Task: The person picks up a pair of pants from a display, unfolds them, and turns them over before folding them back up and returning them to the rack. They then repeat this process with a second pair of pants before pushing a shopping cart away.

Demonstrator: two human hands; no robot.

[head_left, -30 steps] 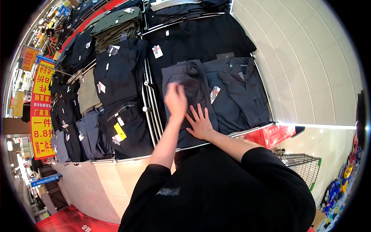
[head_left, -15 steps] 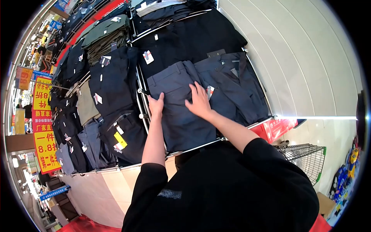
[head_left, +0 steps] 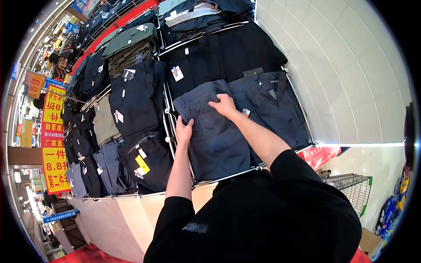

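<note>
Dark grey folded trousers lie on the rack in front of me, waistband at the far end. My left hand is at their left edge, thumb on top and the other fingers partly hidden at the side, closed on the cloth. My right hand is near the upper right of the same trousers, with thumb and fingers bent round a fold below the waistband. To the right lie other dark trousers with a small white and red tag beside my right forearm.
Black trousers lie beyond, and more stacks stand to the left behind a metal rail. A wire shopping cart is at the right. Red and yellow signs hang at the far left.
My right hand has moved up toward the waistband and its spread fingers have bent in onto the cloth. My left hand has closed more on the edge. The view has shifted slightly.
</note>
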